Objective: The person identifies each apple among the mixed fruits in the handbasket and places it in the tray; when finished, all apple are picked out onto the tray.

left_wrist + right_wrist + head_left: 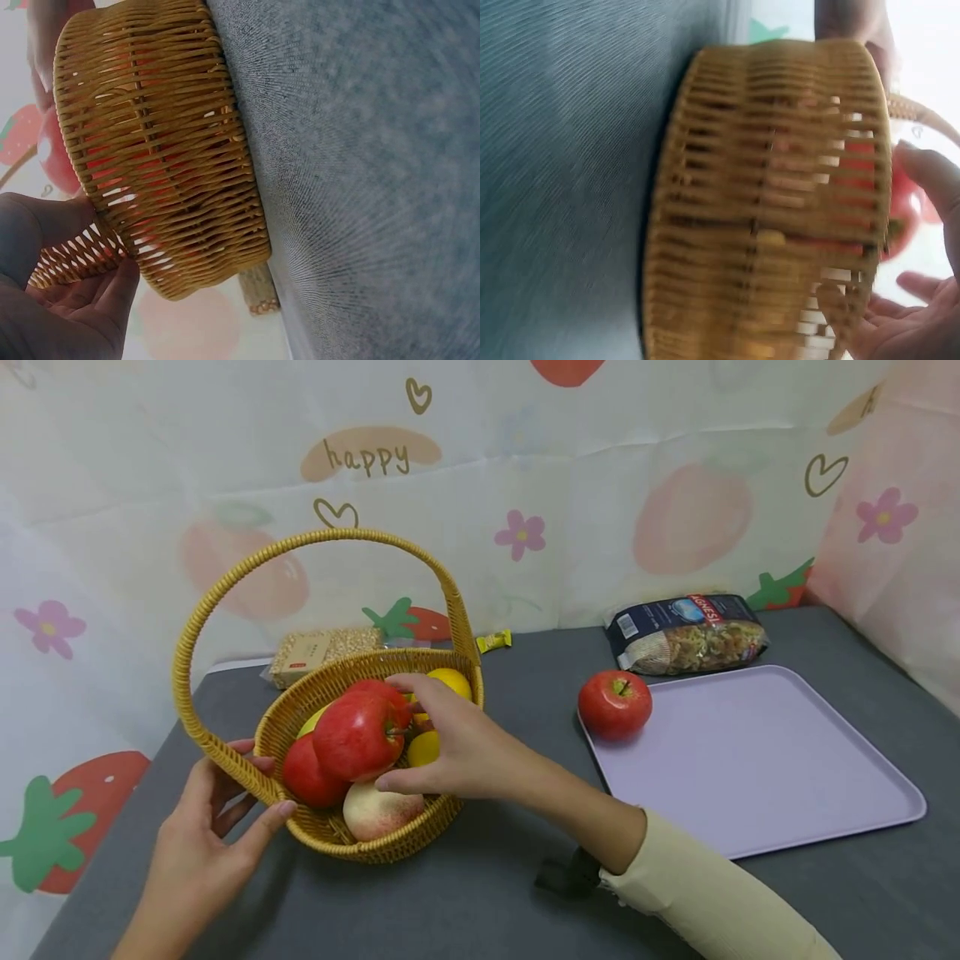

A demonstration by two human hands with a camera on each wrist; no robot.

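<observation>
A wicker basket (442,820) with a tall arched handle holds fruit. My left hand (204,835) grips the handle's base at the basket's left rim, thumb in front and fingers behind; the left wrist view shows this hold closely. Over the basket's right side reaches my right hand (468,743), thumb and fingers spread beside a large red apple (352,739) on top of the pile. In the right wrist view its fingers (915,289) stand apart from the apple. Other red apples (311,781), a pale pink peach (378,812) and yellow fruit (423,749) lie inside, partly hidden.
A lilac tray (750,760) lies on the grey table to the right, a red apple (615,704) at its left corner. Behind it is a pasta bag (686,633). A packed bag of beige grains (322,653) and a small yellow wrapper (494,641) sit at the back.
</observation>
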